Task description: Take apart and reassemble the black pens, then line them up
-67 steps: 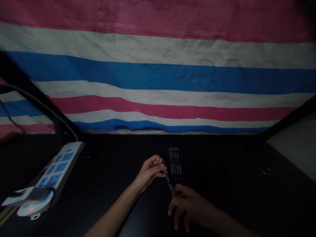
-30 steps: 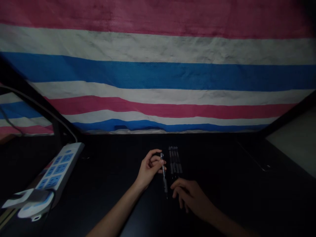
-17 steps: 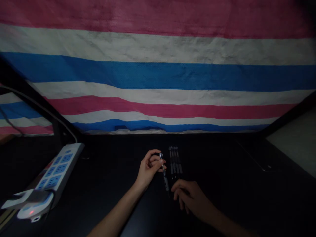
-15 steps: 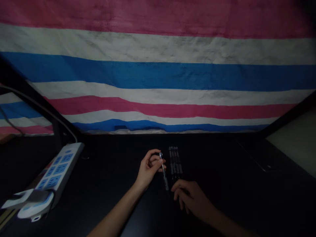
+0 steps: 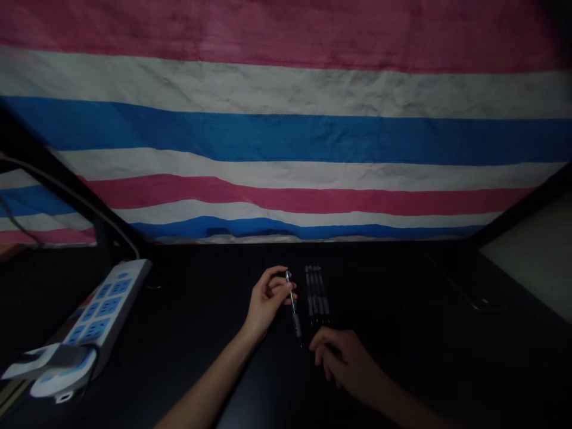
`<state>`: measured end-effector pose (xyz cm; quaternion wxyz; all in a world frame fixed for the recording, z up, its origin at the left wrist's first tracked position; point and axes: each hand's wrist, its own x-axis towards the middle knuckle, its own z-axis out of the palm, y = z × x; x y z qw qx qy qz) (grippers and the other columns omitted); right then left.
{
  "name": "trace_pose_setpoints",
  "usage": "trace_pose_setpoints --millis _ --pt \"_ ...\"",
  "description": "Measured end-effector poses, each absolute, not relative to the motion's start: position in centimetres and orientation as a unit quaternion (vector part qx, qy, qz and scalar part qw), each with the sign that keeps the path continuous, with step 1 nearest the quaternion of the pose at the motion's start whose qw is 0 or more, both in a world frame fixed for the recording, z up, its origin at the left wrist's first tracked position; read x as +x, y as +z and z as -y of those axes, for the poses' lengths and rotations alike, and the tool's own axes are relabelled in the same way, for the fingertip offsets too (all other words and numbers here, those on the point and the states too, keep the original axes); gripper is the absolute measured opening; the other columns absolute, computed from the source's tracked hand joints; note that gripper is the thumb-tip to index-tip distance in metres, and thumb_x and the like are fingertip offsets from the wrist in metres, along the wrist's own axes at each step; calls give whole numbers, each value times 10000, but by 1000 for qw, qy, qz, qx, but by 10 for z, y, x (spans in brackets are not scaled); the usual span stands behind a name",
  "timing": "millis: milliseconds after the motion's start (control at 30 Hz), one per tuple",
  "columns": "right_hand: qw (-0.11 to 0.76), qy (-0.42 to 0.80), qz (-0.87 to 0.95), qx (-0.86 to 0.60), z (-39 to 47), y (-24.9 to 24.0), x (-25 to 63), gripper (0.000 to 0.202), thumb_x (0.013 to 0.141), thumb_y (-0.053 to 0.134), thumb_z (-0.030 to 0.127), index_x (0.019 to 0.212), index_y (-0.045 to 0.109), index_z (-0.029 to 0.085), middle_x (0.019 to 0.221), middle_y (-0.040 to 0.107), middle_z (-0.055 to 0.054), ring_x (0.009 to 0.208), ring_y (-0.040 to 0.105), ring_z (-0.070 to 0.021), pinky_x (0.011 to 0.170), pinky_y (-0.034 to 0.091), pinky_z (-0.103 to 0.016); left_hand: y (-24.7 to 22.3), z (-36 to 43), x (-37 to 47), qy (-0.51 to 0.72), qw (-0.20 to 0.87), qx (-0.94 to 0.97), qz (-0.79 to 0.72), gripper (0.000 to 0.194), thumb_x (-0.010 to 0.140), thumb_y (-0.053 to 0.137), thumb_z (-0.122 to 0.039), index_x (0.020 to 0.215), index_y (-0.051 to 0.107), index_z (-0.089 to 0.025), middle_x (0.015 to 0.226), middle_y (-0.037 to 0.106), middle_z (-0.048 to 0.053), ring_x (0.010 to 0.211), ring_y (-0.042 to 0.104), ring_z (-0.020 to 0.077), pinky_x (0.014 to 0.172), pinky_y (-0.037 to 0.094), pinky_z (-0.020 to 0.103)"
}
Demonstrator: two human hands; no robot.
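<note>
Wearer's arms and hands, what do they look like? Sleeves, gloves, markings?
Left grip and right grip: bare hands, no gloves. Left forearm and right forearm: bare to the frame edge; no sleeves, watch, cables or markings visible. Right one too dim for detail.

A black table (image 5: 268,384) lies in dim light. Behind it hangs a wrinkled sheet (image 5: 286,137) with pink, white and blue stripes. Dark bars (image 5: 513,217) slant outward from the table's far edge, and a greyish wall (image 5: 531,250) shows to its right.
</note>
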<state>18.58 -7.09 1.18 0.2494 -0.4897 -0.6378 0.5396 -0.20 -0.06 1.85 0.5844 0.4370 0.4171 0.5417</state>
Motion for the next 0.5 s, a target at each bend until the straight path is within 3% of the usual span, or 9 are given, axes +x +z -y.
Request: trace_pose_setpoints --millis 233,333,500 --pt "235 517 658 -495 73 18 185 199 804 422 115 831 607 182 660 595 35 485 543 -66 426 363 -147 15 -7 -3 547 563 443 -433 385 735 719 -292 1060 550 -174 755 652 -9 649 678 146 596 545 237" --pt "239 505 668 -491 72 19 185 206 795 422 94 818 604 187 634 587 42 476 536 -66 431 358 -152 14 -9 -3 543 548 452 -448 439 748 702 -299 1136 532 -182 766 638 -12 667 677 146 598 547 235" --pt "239 485 693 -477 71 21 184 228 793 416 60 837 603 184 642 602 40 477 537 -66 456 375 -161 8 -10 -2 534 451 528 -484 453 775 662 -278 1209 548 -219 1073 593 64 742 653 134 636 562 262"
